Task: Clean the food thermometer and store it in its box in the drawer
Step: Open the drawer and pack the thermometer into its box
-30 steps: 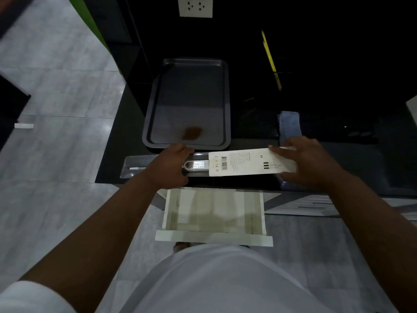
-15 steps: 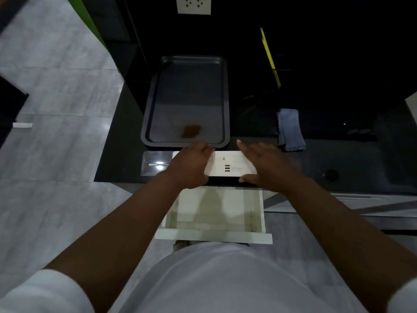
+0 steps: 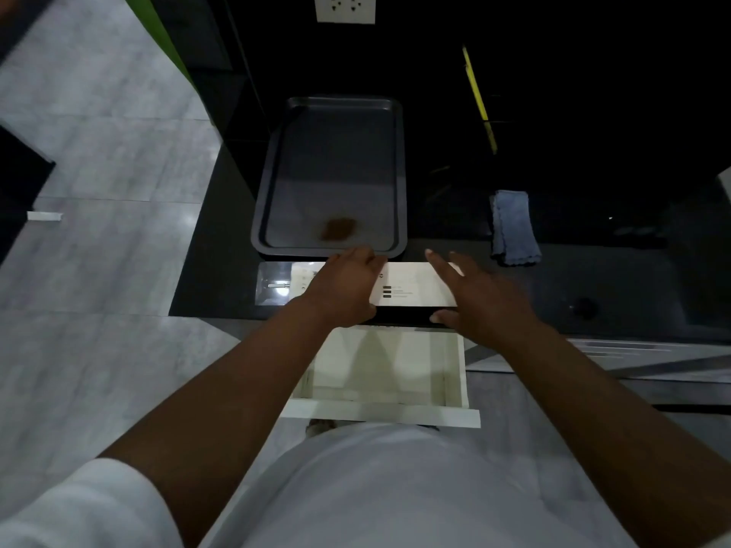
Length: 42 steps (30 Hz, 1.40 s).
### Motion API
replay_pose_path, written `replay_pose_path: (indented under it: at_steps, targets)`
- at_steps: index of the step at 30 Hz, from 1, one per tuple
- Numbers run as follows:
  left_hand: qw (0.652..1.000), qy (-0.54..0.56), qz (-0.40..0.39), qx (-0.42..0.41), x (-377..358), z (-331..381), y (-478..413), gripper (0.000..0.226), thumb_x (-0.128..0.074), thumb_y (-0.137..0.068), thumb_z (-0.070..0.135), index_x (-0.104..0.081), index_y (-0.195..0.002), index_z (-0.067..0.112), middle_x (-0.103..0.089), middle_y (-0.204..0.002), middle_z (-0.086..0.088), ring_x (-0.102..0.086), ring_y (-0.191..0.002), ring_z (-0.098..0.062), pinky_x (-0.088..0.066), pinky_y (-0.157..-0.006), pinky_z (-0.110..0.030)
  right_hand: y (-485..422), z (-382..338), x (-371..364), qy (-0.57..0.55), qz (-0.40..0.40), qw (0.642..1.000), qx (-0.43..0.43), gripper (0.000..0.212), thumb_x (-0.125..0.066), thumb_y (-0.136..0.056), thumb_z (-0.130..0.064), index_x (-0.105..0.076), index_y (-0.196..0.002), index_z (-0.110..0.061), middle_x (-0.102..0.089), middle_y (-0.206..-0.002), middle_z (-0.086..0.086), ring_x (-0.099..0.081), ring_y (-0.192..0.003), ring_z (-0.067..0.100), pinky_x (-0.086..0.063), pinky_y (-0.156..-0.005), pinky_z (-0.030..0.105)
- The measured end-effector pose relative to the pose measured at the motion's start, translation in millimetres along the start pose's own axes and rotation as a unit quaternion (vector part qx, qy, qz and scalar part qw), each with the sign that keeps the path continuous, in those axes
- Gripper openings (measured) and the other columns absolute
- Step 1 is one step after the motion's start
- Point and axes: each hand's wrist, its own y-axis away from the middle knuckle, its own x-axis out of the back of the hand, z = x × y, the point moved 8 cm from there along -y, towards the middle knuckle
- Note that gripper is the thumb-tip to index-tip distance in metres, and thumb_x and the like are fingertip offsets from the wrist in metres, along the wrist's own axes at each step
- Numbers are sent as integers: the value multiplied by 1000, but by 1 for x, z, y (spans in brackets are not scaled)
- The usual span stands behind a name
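Note:
The thermometer box (image 3: pixel 415 286) lies along the front edge of the black counter, its white sleeve covering most of it. The clear inner tray's left end (image 3: pixel 273 284) sticks out, and the metal probe tip shows through it. My left hand (image 3: pixel 344 286) grips the box in the middle from above. Over the sleeve's right end is my right hand (image 3: pixel 482 298), with its fingers spread and its thumb at the near edge. Just below the counter edge, between my arms, is the open white drawer (image 3: pixel 379 414); nothing shows inside it.
A dark baking tray (image 3: pixel 332 112) with a brown stain (image 3: pixel 338 228) sits right behind the box. A folded blue cloth (image 3: pixel 514 227) lies to the right. A yellow strip (image 3: pixel 478 96) and a wall socket (image 3: pixel 345 7) are at the back. Grey floor tiles lie to the left.
The white sleeve has slid left over the clear tray and now hides the thermometer's head. My right hand followed it left, and its fingers have spread apart.

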Motion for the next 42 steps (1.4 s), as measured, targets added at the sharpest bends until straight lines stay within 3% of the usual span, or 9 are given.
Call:
replay_pose_path:
  at_steps: [7, 12, 16, 23, 28, 31, 35, 39, 42]
  targets:
    - [1000, 16, 15, -20, 4, 18, -5, 78, -75, -67, 23, -43, -136, 7, -51, -120, -14, -48, -109, -32, -41, -92, -40, -5, -42, 9, 81, 29, 996, 30, 98, -63, -82, -54, 3, -150, -32, -22, -155, 17, -59, -103, 39, -49, -75, 40]
    - [999, 10, 26, -27, 0, 17, -3, 82, -77, -64, 24, -43, -137, 8, -51, -119, -13, -49, -108, -31, -40, -91, -38, -7, -44, 11, 113, 44, 992, 30, 94, -66, -81, -50, -9, -152, -25, -35, -149, 18, -63, -94, 38, -49, -70, 38]
    - [999, -29, 35, -28, 1, 7, 2, 83, -74, -64, 33, -42, -137, 13, -51, -126, -10, -49, -110, -30, -40, -93, -41, -11, -34, 3, 81, 24, 996, 34, 84, -64, -83, -47, -20, -150, -19, -37, -146, 10, -61, -95, 33, -51, -73, 37]
    - [996, -66, 14, 55, 6, -55, 26, 85, -71, -64, 37, -38, -140, 16, -51, -132, -9, -47, -117, -32, -37, -96, -47, -10, 2, -2, 9, 27, 1000, 9, 84, -68, -80, -43, -25, -148, -22, -36, -147, 3, -56, -107, 30, -48, -81, 37]
    - [997, 35, 31, 69, 5, -66, 34, 81, -61, -63, 41, -44, -137, 11, -54, -127, -12, -49, -116, -33, -49, -89, -50, -14, 6, -10, -80, 19, 996, 24, 78, -71, -78, -34, -36, -145, -17, -45, -141, 8, -39, -123, 30, -36, -101, 37]
    - [988, 123, 63, 67, 7, -72, 41, 71, -56, -70, 41, -54, -129, 2, -61, -121, -19, -59, -109, -35, -52, -90, -44, -15, 14, -9, -168, 19, 985, 24, 60, -72, -81, -28, -51, -135, -12, -54, -132, 9, -49, -119, 25, -34, -95, 23]
    - [960, 221, 121, 119, 18, -91, 49, 48, -70, -80, 39, -66, -113, 5, -67, -104, -8, -64, -93, -21, -49, -85, -27, -11, 36, 3, -269, 86, 959, -10, 17, -69, -85, -28, -70, -98, -17, -67, -93, -1, -63, -87, 19, -43, -75, 23]
    - [886, 362, 120, 264, 12, -111, 59, 33, -75, -80, 25, -60, -107, 13, -63, -94, -6, -62, -78, -13, -50, -58, -14, -4, 58, -13, -447, 76, 879, -150, 18, -68, -86, -31, -60, -97, -19, -66, -91, 5, -66, -77, 19, -57, -55, 33]
    - [798, 478, 147, 336, -3, -116, 71, 21, -72, -83, 24, -59, -97, 15, -67, -97, -11, -65, -81, -24, -58, -58, -33, 8, 66, -29, -514, 102, 818, -239, 28, -69, -85, -32, -56, -106, -17, -65, -95, 4, -67, -78, 22, -54, -47, 31]
